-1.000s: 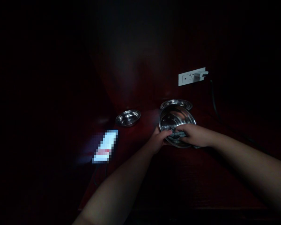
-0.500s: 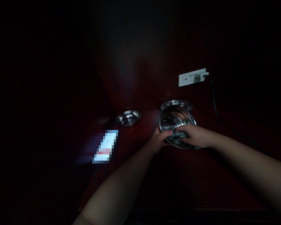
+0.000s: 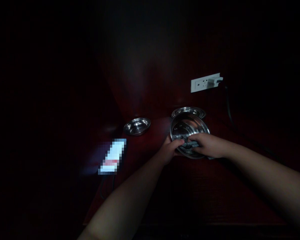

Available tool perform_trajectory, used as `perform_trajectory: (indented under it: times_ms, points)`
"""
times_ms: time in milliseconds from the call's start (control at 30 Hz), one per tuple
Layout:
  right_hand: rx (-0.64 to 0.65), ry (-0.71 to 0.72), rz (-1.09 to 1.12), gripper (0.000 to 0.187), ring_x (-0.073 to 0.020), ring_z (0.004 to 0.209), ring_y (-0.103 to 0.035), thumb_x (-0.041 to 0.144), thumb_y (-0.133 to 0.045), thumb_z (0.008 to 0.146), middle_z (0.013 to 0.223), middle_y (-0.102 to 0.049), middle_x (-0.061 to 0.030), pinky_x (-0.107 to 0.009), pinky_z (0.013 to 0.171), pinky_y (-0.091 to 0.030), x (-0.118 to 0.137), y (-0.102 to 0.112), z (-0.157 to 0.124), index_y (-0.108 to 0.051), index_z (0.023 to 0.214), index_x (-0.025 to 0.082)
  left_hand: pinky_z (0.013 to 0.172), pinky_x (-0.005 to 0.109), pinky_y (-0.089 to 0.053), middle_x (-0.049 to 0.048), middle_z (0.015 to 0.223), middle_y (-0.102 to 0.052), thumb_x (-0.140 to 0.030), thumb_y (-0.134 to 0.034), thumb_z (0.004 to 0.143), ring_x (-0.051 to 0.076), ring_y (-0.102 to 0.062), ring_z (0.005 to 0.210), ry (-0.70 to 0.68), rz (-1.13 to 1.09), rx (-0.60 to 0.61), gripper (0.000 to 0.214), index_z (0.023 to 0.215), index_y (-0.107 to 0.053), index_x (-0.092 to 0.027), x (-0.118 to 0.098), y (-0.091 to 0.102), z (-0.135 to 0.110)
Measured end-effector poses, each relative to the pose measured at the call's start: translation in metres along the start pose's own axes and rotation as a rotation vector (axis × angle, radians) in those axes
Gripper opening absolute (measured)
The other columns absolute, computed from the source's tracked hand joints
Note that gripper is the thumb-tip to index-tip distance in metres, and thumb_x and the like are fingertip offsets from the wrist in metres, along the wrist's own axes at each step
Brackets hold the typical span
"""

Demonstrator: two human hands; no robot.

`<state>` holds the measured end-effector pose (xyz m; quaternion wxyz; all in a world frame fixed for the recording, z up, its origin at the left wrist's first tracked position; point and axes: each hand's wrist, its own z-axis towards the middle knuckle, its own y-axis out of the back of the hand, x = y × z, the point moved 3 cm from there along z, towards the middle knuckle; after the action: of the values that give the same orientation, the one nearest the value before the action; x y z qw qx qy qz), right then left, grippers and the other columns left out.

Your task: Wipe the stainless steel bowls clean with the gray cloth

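Note:
A shiny steel bowl (image 3: pixel 190 124) is tilted toward me between my hands. My left hand (image 3: pixel 168 150) grips its near left side, thumb over the rim and the other fingers hidden beneath. Inside the bowl, my right hand (image 3: pixel 208 144) is closed on a grey-green cloth (image 3: pixel 192 144) pressed against the near wall. Part of the cloth hangs over the rim by the right wrist. Just behind the bowl, a steel plate (image 3: pixel 188 110) is partly covered by it.
A smaller steel dish (image 3: pixel 137 126) stands to the left on the dark red table (image 3: pixel 190 193). A lit, blurred-out phone (image 3: pixel 113 156) lies nearer at left, with a cable below it. A white wall socket (image 3: pixel 205 82) holds a plug, whose cord runs down at right.

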<state>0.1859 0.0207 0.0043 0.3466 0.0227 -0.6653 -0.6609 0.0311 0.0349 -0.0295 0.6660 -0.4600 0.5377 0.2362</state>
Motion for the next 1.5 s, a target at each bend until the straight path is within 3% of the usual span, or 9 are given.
perform_trajectory:
  times_ms: [267, 400, 800, 1200, 1500]
  points:
    - [-0.065, -0.057, -0.137, 0.009, -0.0209, 0.080, -0.060, 0.015, -0.052, 0.071, 0.084, -0.065, -0.0063, -0.031, 0.072, -0.042, -0.0011, 0.0045, 0.0018, -0.057, 0.076, 0.019, 0.071, 0.042, -0.054, 0.0092, 0.108, -0.062, -0.029, -0.069, 0.065, 0.024, -0.063, 0.089, 0.005, -0.004, 0.001, 0.065, 0.124, -0.044, -0.023, -0.0016, -0.0014, -0.0011]
    - [-0.039, -0.081, -0.134, 0.008, -0.0205, 0.079, -0.060, 0.016, -0.053, 0.071, 0.083, -0.066, -0.0058, -0.031, 0.071, -0.042, -0.0017, 0.0049, 0.0021, -0.057, 0.077, 0.019, 0.071, 0.044, -0.054, 0.0109, 0.110, -0.061, -0.032, -0.070, 0.066, 0.025, -0.064, 0.088, 0.019, -0.007, 0.009, 0.064, 0.124, -0.045, -0.022, -0.0013, -0.0013, -0.0007]
    - [0.003, -0.044, 0.096, 0.026, -0.0204, 0.081, -0.062, 0.021, -0.054, 0.074, 0.089, -0.069, -0.0061, -0.032, 0.075, -0.047, -0.0086, -0.0031, 0.0037, -0.065, 0.097, 0.016, 0.085, 0.049, -0.050, 0.0105, 0.126, -0.053, -0.038, -0.073, 0.069, 0.026, -0.058, 0.104, -0.017, -0.024, 0.037, 0.070, 0.130, -0.038, -0.029, -0.0017, -0.0015, -0.0032]
    - [0.037, 0.033, 0.211, 0.020, -0.0196, 0.079, -0.062, 0.025, -0.055, 0.076, 0.087, -0.068, -0.0048, -0.030, 0.072, -0.047, -0.0037, -0.0037, 0.0032, -0.064, 0.091, 0.017, 0.085, 0.042, -0.050, 0.0099, 0.123, -0.056, -0.026, -0.081, 0.060, 0.025, -0.059, 0.104, -0.001, 0.030, 0.109, 0.082, 0.129, -0.039, -0.028, -0.0079, -0.0047, -0.0073]
    - [-0.017, -0.011, -0.004, 0.014, -0.0204, 0.079, -0.061, 0.018, -0.052, 0.073, 0.084, -0.067, -0.0057, -0.031, 0.073, -0.044, -0.0016, 0.0022, 0.0019, -0.062, 0.083, 0.018, 0.079, 0.044, -0.052, 0.0101, 0.115, -0.060, -0.029, -0.077, 0.064, 0.024, -0.062, 0.097, 0.000, 0.021, 0.081, 0.071, 0.126, -0.043, -0.025, -0.0056, -0.0022, -0.0045]
